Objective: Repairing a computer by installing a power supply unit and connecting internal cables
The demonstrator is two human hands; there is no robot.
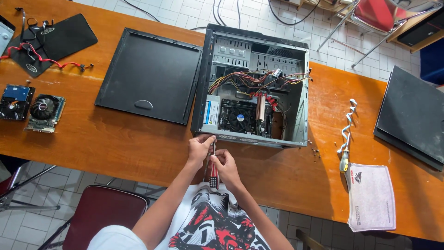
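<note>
Head view, looking straight down on a varnished wooden table [115, 143] with a glossy orange-brown grain. An open computer case [252, 85], a grey sheet-steel box lying on its side, sits at the middle of the table; inside it are perforated drive bays, a bundle of red, yellow and black wires, a round black cooling fan and a dark circuit board.

The screwdriver [213, 169] has a red and black ribbed handle and a thin metal shaft. It stands at the near edge of the case, shaft pointing toward the case's near left corner. The right hand [226, 166] is curled around the handle, fingers closed on it. The left hand [200, 149] rests at the shaft's far end against the case rim, fingers pinched narrow around the tip area; what lies under the fingertips cannot be told.

To the left of the case lies its flat black side panel [150, 76], rectangular with a moulded grip recess. Far left lie a graphics card [45, 112] with a round fan and a hard drive [15, 103]. To the right lie a second screwdriver [344, 159], a pale antistatic bag [371, 196] and another dark panel [411, 115]
</note>
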